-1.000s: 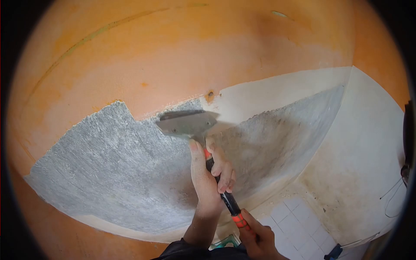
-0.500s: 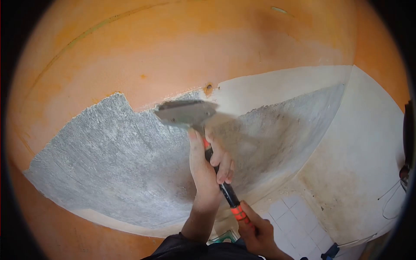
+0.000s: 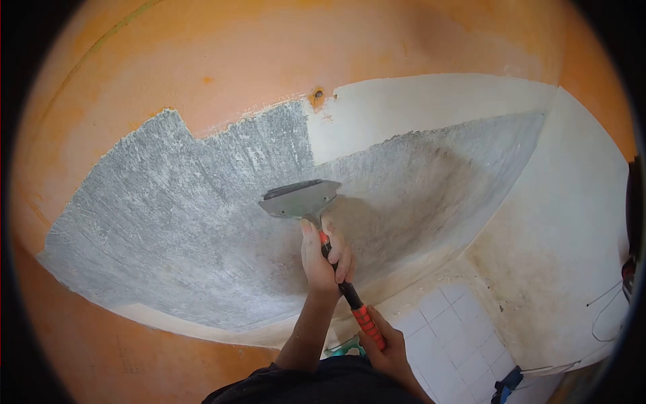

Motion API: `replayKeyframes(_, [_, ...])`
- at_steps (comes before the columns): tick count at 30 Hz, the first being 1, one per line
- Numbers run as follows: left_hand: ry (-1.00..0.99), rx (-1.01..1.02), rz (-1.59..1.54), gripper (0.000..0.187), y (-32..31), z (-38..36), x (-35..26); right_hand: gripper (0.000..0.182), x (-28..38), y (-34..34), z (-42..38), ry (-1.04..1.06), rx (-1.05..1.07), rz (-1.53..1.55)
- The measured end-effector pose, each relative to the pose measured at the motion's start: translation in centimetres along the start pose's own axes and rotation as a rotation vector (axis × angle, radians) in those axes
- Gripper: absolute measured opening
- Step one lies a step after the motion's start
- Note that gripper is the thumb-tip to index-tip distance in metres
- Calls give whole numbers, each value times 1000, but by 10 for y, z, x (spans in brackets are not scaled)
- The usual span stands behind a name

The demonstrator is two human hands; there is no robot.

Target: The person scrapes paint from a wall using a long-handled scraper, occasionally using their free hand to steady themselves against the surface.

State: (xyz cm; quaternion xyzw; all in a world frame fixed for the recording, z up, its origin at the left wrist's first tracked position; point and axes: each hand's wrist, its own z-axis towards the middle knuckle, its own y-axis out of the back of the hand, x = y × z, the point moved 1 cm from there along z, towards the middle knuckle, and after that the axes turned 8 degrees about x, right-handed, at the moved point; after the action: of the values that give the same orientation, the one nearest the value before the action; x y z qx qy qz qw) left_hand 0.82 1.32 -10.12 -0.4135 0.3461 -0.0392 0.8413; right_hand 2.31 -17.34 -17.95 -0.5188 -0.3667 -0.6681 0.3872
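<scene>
A long-handled wall scraper [image 3: 300, 200] with a wide metal blade lies against the grey, scraped part of the wall [image 3: 175, 209]. My left hand [image 3: 326, 259] is wrapped round the upper handle just below the blade, thumb along its left side. Lower down, my right hand [image 3: 387, 345] grips the orange-and-black end of the handle. Above and right of the blade, a band of smooth white coating [image 3: 404, 108] borders the grey surface.
Peach-orange paint [image 3: 229, 74] covers the wall higher up, with a small hole [image 3: 318, 95] at the coating's edge. To the right stands a stained white side wall [image 3: 538, 202]. White floor tiles [image 3: 451, 330] show below, with a dark blue object [image 3: 509, 384] on them.
The scraper has moved down the wall, away from the peach paint edge, with both hands on it. White coating left of the small hole is gone, showing grey there.
</scene>
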Motion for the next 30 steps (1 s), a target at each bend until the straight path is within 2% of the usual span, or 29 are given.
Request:
replayKeyframes(4, [-19, 18, 35, 46, 4, -1, 3, 51, -20, -1, -11, -6, -32, -105])
replayKeyframes(6, [-7, 32, -48, 46, -2, 2, 0, 52, -11, 3, -6, 153, -71, -244])
replayKeyframes(12, [-1, 63, -40, 46, -5, 4, -6, 55, -21, -3, 1, 300, -113, -313])
replayKeyframes(16, [-10, 70, -37, 46, -11, 7, -10, 54, -15, 1, 5, 309, -94, -263])
replayKeyframes(18, [-42, 116, -66, 45, -20, 14, -15, 54, -1, 9, 7, 245, -40, -267])
replayKeyframes(25, [-15, 84, -26, 46, -16, 10, -10, 54, 0, 13, 5, 250, -45, -274])
replayKeyframes(27, [-56, 125, -105, 46, -25, 17, -16, 47, 10, 17, 9, 293, -13, -336])
replayKeyframes(30, [-18, 84, -77, 47, -25, 15, -16, 51, 11, 12, 5, 228, -59, -274])
